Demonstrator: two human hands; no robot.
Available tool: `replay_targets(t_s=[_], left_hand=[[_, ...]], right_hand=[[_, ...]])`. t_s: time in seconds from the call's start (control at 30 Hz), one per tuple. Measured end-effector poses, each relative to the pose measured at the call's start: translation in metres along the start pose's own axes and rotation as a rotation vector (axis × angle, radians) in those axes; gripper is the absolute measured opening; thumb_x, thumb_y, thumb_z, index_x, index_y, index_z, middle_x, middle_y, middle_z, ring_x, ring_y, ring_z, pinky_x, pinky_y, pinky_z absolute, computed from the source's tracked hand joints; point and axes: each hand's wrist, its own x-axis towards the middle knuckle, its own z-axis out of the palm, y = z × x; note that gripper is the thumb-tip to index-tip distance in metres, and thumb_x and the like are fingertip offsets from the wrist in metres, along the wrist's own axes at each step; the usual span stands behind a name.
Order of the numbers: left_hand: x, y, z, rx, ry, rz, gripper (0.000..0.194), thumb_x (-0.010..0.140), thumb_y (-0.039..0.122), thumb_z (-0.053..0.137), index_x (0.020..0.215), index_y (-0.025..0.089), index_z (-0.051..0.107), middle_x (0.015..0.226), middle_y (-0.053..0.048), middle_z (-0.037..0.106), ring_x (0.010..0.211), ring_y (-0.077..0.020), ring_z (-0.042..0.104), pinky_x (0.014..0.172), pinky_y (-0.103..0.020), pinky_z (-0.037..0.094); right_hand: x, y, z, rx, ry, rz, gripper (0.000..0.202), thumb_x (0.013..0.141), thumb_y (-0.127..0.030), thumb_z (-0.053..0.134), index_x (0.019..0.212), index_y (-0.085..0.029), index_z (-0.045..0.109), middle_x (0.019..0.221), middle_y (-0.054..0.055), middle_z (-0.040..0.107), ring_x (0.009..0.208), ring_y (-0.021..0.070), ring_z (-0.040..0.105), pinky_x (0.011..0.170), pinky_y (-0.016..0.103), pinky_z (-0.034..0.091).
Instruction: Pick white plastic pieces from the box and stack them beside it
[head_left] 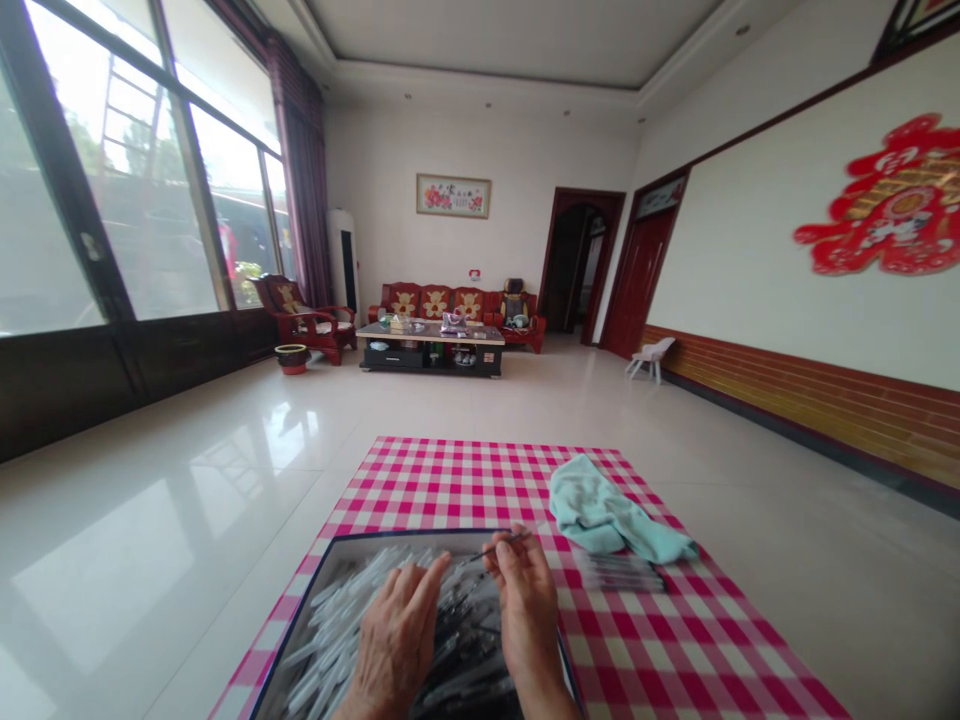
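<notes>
A shallow dark-rimmed box (pixel 420 537) lies on the table in front of me. Pale translucent pen barrels (pixel 330 610) fill its left side, and dark, slim pen parts (pixel 469 650) lie in its right. Over the middle of the box is my left hand (pixel 397 630), its index finger stretched forward and nothing visibly held; its thumb is hidden. My right hand (pixel 525 600), at the box's right side, pinches a thin dark pen refill (pixel 491 549) between thumb and fingers. Right of the box lies a blurred row of pens (pixel 622 573).
A crumpled mint-green cloth (pixel 600 505) lies behind the row of pens on the pink-and-white checked tablecloth (pixel 450 480). Farther off stand a low coffee table (pixel 431 335), a red wooden sofa (pixel 405 300), a plant pot (pixel 292 360) and a small white chair (pixel 651 355).
</notes>
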Motion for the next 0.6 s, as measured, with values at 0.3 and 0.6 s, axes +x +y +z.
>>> replay_targets(t_s=[0.3,0.6], left_hand=[[0.0028,0.0047,-0.0038,0.034,-0.025,0.014,0.034,0.098,0.017,0.036,0.128,0.015,0.052,0.084,-0.006,0.060,0.074,-0.0191,0.057,0.065,-0.030,0.048],[-0.0005,-0.0006,-0.0018,0.040,-0.012,0.015,0.032,0.099,0.023,0.040,0.128,0.018,0.052,0.080,-0.004,0.060,0.070,-0.0179,0.057,0.063,-0.029,0.046]], right_hand=[[-0.0007,0.0023,-0.0004,-0.017,-0.025,-0.001,0.040,0.068,-0.039,0.081,0.098,-0.020,0.061,0.089,0.001,0.068,0.079,0.0174,0.067,0.073,0.031,0.054],[-0.0075,0.0006,0.0033,-0.026,-0.164,0.081,0.032,0.069,-0.039,0.080,0.087,-0.019,0.063,0.083,0.002,0.070,0.079,0.0176,0.065,0.075,0.031,0.052]])
